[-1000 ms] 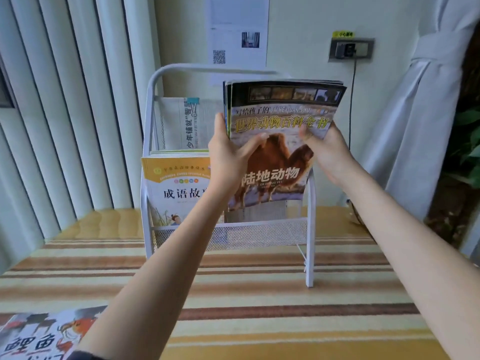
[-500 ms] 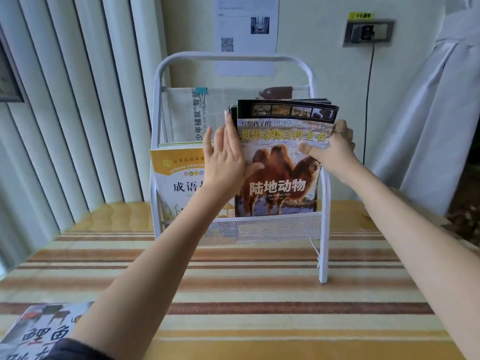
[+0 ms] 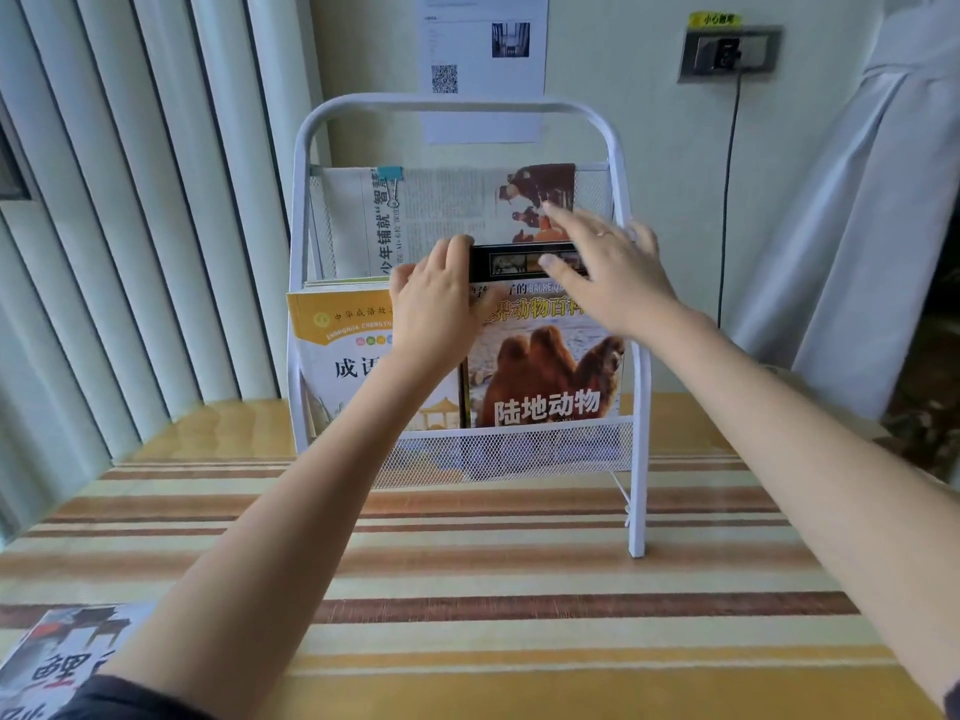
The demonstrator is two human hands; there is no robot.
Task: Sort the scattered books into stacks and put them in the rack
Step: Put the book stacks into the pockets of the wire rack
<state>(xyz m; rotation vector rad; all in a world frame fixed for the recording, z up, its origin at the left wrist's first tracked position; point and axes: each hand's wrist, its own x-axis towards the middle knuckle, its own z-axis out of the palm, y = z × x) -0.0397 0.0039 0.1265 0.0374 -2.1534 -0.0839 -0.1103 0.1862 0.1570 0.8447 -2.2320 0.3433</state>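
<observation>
Centre of frame: white wire rack [image 3: 618, 163] on the striped tablecloth [image 3: 519, 563]. The camel book stack [image 3: 545, 376] stands in the rack's front pocket, right half, beside the yellow book [image 3: 337, 345] on the left; a newspaper [image 3: 441, 215] fills the rear pocket. Left hand [image 3: 436, 314] curls its fingers over the stack's upper left corner, gripping it. Right hand [image 3: 608, 267] lies flat across the top edge, fingers straight and spread, pressing. Step in hand looks like seating the stack: push evenly downward on both corners, keep the spines flush, steady the light rack. Another book [image 3: 57, 662] waits at lower left.
</observation>
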